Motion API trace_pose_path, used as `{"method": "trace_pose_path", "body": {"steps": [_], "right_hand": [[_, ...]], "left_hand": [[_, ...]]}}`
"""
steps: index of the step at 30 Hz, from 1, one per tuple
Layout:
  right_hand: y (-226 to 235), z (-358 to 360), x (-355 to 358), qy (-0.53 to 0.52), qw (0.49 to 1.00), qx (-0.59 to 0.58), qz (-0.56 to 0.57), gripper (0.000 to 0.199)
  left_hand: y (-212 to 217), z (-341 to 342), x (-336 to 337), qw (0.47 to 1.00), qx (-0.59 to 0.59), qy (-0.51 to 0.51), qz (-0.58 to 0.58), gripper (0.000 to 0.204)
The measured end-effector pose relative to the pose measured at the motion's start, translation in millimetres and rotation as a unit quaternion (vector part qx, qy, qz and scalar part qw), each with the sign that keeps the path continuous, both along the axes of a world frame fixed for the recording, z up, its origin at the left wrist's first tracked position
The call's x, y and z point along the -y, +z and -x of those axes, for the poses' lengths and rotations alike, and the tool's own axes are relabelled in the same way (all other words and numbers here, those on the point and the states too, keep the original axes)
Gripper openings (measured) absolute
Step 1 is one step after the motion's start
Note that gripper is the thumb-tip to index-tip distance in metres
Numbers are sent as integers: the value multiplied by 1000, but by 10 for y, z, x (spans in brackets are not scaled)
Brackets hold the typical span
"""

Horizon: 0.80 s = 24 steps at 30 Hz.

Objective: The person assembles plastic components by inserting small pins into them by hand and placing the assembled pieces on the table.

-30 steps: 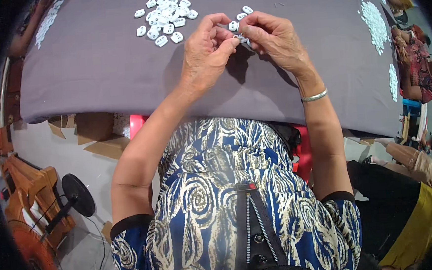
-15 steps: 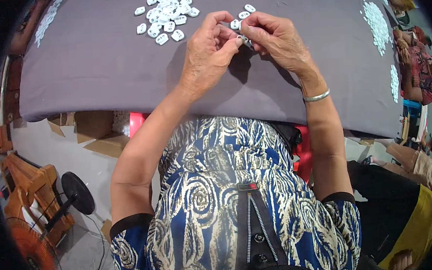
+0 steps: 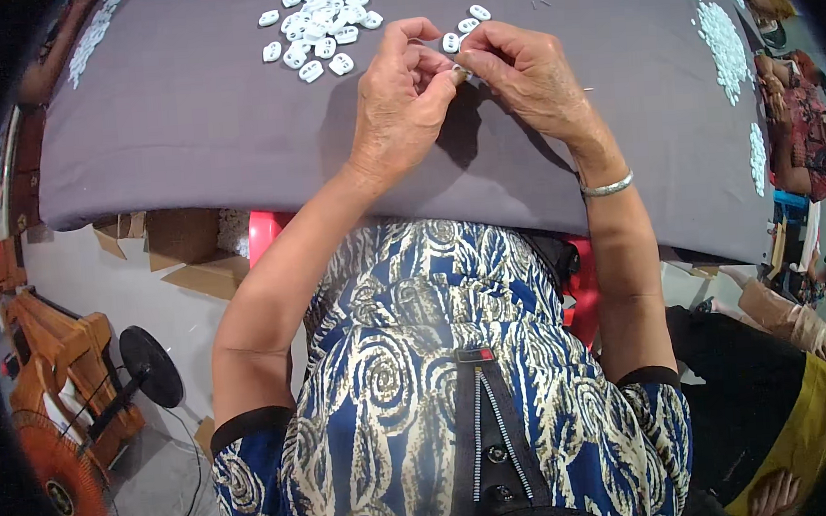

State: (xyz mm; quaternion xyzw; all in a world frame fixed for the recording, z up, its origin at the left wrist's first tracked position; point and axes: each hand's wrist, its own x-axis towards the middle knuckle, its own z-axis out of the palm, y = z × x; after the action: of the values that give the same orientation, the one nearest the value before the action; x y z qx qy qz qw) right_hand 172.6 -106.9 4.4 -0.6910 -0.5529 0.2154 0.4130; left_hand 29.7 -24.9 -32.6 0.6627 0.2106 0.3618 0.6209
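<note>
Above the grey tablecloth my two hands meet, fingertips nearly touching. My left hand is closed in a pinch on a small white two-hole plastic piece, which looks like a cord lock; fingers cover most of it. Pinched at the same piece, my right hand has thumb and forefinger together, and what lies between them is too small to make out. Just beyond the fingers are a few similar white pieces. A heap of such white oval pieces is spread farther left.
Heaps of tiny white parts cover the tablecloth's right side, and another strip lies far left. Below the table edge is an opened cardboard box. A fan stands lower left; other people sit at the right.
My left hand still pinches the white piece. The right fingertips have shifted slightly, and less of a white part shows beneath them. The whole view has moved a little.
</note>
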Motion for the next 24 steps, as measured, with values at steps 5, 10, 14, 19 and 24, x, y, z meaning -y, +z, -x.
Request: {"method": "trace_pose_path", "body": {"steps": [5, 10, 14, 19, 24], "right_hand": [[-8, 19, -11, -2, 998, 58, -29, 18], [-18, 15, -9, 0, 999, 38, -23, 19], [103, 53, 7, -21, 995, -79, 65, 21], [135, -138, 43, -100, 979, -180, 4, 22], [55, -423, 137, -129, 987, -93, -39, 13]], "left_hand": [[27, 10, 4, 1000, -14, -2, 8, 34], [25, 14, -4, 1000, -19, -6, 13, 34], [21, 30, -16, 999, -29, -11, 9, 34], [20, 48, -32, 1000, -20, -19, 4, 33], [24, 86, -53, 999, -22, -27, 27, 32]]}}
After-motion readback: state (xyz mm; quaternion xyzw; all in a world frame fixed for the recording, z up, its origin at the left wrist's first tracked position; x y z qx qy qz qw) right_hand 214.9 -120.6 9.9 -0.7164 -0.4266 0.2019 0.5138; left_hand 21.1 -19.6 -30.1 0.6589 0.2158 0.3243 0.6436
